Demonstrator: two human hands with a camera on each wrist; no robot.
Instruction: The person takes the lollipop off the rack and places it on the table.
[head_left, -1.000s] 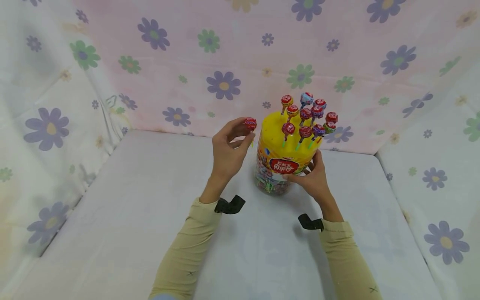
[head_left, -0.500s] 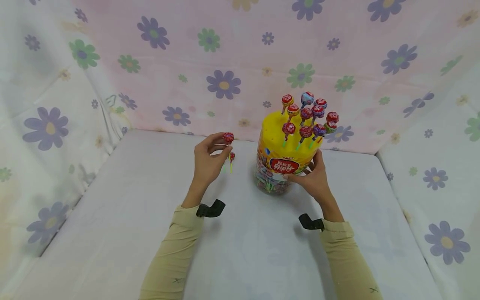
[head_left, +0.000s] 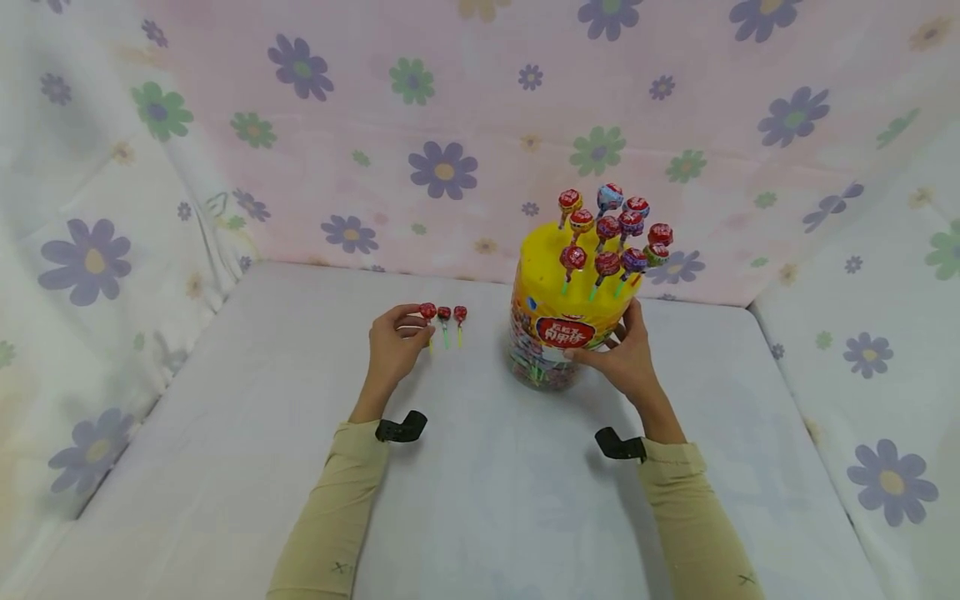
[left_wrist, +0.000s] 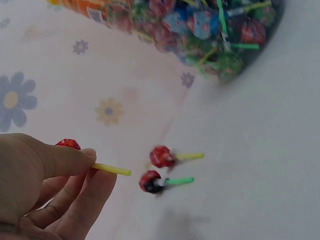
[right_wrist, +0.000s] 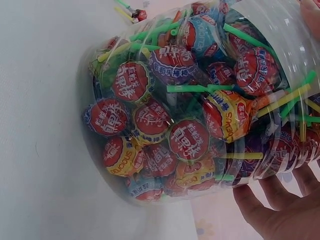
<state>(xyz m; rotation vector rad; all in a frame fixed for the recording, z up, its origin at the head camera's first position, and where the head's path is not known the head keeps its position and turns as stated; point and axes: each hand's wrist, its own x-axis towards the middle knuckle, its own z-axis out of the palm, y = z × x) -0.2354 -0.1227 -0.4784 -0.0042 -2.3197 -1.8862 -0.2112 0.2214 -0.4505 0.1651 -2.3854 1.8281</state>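
My left hand (head_left: 395, 343) pinches a red-wrapped lollipop (head_left: 427, 311) by its yellow stick, close over the table. Just right of it lie two more red lollipops side by side, one with a green stick (left_wrist: 180, 180) and one with a yellow stick (left_wrist: 190, 156). My right hand (head_left: 622, 354) grips the side of a clear jar (right_wrist: 90, 165) filled with wrapped lollipops, with the thumb at the front. On the jar's yellow lid (head_left: 543, 254) several lollipops stand upright on their sticks.
A white-covered table (head_left: 480, 483) spreads beneath both hands. Behind it hangs a flower-patterned cloth (head_left: 495, 100), with similar cloth along the left and right sides.
My left hand has carried its lollipop left and down, from beside the jar to beside the two lying lollipops, which were hidden before. The right hand and jar stay put.
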